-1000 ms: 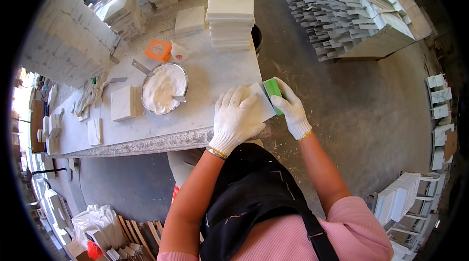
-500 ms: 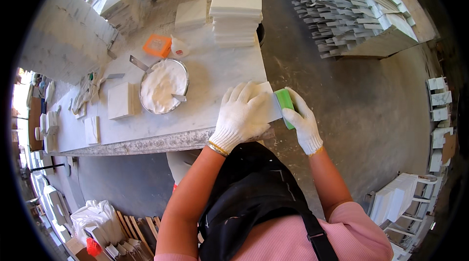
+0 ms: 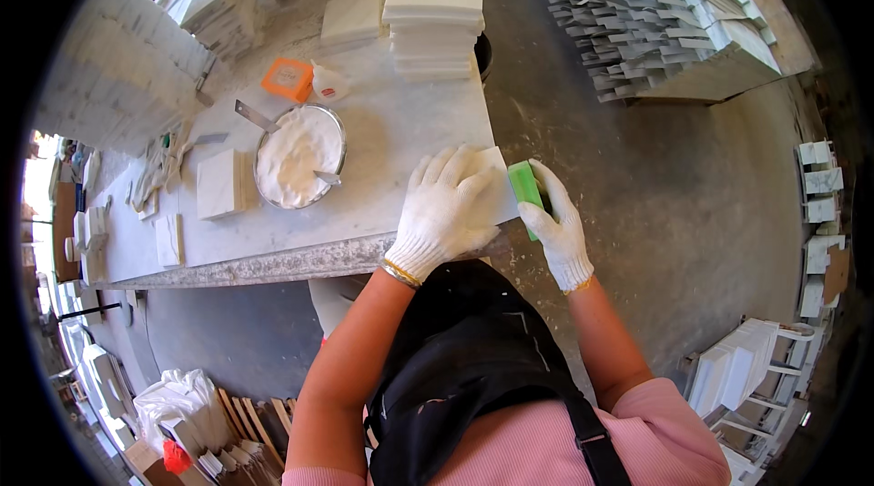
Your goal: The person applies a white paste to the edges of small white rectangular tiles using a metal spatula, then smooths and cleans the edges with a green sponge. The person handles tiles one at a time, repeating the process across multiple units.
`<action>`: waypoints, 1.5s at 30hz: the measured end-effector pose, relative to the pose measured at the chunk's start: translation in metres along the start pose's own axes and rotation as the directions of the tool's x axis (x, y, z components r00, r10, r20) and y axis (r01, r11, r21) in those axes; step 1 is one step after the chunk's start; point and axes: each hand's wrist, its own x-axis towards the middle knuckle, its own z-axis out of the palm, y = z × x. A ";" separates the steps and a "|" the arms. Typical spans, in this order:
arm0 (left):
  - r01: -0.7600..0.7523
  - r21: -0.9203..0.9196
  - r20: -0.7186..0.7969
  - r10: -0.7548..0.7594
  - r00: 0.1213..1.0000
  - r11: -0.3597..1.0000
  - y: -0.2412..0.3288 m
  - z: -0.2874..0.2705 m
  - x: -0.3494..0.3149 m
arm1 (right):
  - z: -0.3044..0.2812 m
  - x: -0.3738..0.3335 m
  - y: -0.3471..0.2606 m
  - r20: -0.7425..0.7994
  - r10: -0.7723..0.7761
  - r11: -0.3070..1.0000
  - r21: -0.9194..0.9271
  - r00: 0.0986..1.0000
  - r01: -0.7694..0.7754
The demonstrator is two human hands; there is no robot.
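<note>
My left hand [image 3: 442, 204], in a white knit glove, lies flat with fingers spread on a white marble tile [image 3: 500, 187] at the table's right edge. Beside that tile's right edge, my gloved right hand [image 3: 560, 227] grips a green sanding block [image 3: 523, 184] between thumb and fingers. Whether the block touches the tile is hard to make out. Left of my hands stands a round metal bowl [image 3: 342, 145] of white paste [image 3: 296, 158]. One putty knife [image 3: 255, 116] rests over its rim and another metal blade [image 3: 328, 178] sticks out of the paste.
Behind the bowl are an orange box [image 3: 289, 79] and a small white bottle [image 3: 329, 83]. A tall stack of white tiles [image 3: 433, 17] stands at the table's far right corner. Smaller tiles [image 3: 220, 184] lie at the left. Stacked grey strips [image 3: 619, 22] fill the far right.
The whole view has shifted slightly. My right hand and the green block have moved a little up and left in the picture; the left hand stays flat on the tile.
</note>
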 end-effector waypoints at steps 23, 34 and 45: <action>0.006 -0.015 0.020 -0.006 1.000 1.000 0.002 -0.002 0.001 | -0.001 -0.002 0.011 0.005 -0.110 0.982 -0.157 0.994 0.110; -0.013 0.001 -0.024 0.013 1.000 1.000 -0.001 0.003 -0.003 | 0.002 -0.004 -0.001 0.027 -0.041 0.995 -0.090 0.999 0.044; 0.004 -0.004 0.004 -0.004 1.000 1.000 0.002 0.000 -0.001 | -0.002 -0.006 -0.004 0.029 -0.122 0.966 -0.225 0.992 0.125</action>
